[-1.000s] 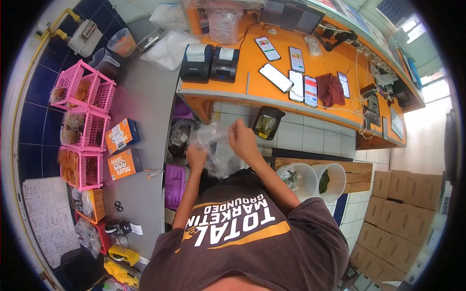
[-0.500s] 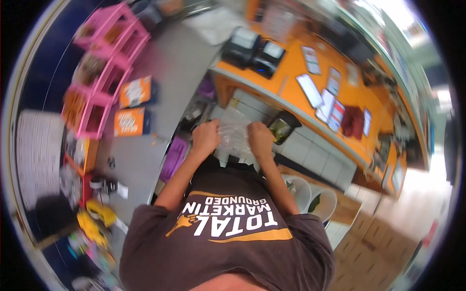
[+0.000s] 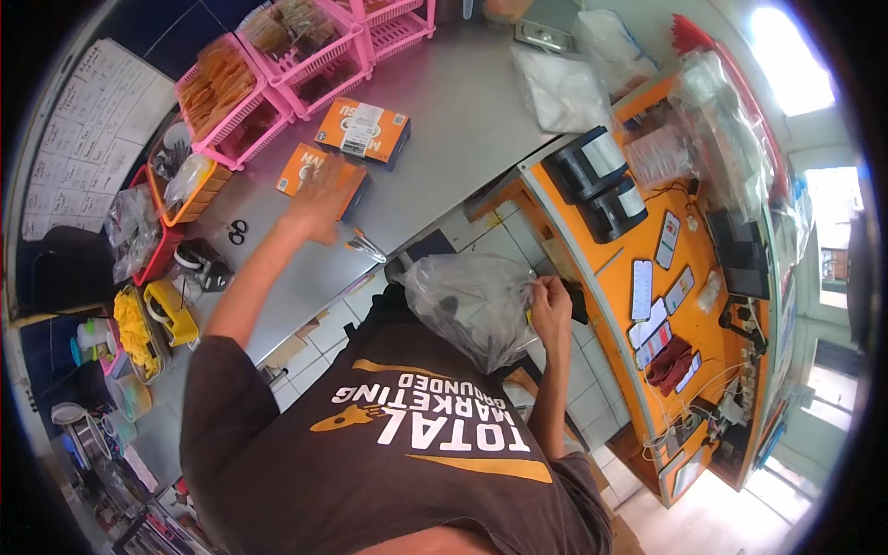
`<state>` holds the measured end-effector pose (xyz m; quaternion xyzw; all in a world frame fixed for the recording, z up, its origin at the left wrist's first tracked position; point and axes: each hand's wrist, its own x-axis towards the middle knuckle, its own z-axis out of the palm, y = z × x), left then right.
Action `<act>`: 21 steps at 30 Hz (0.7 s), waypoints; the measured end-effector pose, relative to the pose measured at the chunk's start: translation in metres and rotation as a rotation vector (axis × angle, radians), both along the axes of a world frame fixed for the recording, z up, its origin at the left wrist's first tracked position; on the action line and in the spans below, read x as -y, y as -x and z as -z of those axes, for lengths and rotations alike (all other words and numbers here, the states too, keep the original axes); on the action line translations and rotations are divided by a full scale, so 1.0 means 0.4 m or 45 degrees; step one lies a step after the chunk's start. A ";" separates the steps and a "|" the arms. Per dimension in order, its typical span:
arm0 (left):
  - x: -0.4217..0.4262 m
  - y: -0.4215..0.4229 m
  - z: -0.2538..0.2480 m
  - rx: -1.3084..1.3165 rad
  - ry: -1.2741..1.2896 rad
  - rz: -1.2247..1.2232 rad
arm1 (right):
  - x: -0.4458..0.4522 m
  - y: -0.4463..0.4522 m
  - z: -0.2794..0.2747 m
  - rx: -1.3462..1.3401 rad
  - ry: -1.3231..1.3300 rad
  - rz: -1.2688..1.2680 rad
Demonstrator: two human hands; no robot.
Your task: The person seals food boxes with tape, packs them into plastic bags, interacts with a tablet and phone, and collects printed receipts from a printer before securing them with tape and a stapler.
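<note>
My right hand (image 3: 552, 313) pinches the rim of a clear plastic bag (image 3: 462, 296), which hangs puffed out in front of my shirt. On the left, my left hand (image 3: 317, 205) reaches over the steel counter with its fingers stretched out above the nearer orange box (image 3: 301, 169). Whether the fingertips touch that box I cannot tell. A second orange box (image 3: 365, 129) with a white label lies just beyond it. By my left wrist, a small clear packet (image 3: 365, 246) rests at the counter's edge.
Pink baskets (image 3: 305, 65) with packed goods line the back of the steel counter (image 3: 444, 139); scissors (image 3: 238, 231) lie nearer. Two black printers (image 3: 587, 171) and several phones (image 3: 642, 289) sit on the orange desk to the right. Tiled floor shows between counter and desk.
Both hands held the bag; my left hand has let go and moved left to the orange boxes. The bag is now opened out in my right hand. The view has turned left.
</note>
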<state>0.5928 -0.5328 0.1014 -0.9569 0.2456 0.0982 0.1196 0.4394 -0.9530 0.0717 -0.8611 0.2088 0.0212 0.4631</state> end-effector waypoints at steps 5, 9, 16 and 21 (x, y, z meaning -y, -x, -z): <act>-0.142 -0.143 0.077 -0.151 0.000 0.395 | -0.077 -0.095 -0.171 -0.244 0.344 -0.196; -0.198 -0.164 0.122 -0.329 0.394 0.340 | -0.125 -0.159 -0.261 -0.286 0.412 -0.232; -0.173 -0.047 -0.076 -0.267 0.686 -0.062 | -0.186 -0.287 -0.408 -0.132 0.213 -0.431; -0.038 0.192 -0.428 -0.447 1.194 -0.276 | -0.320 -0.362 -0.483 0.126 -0.002 -0.929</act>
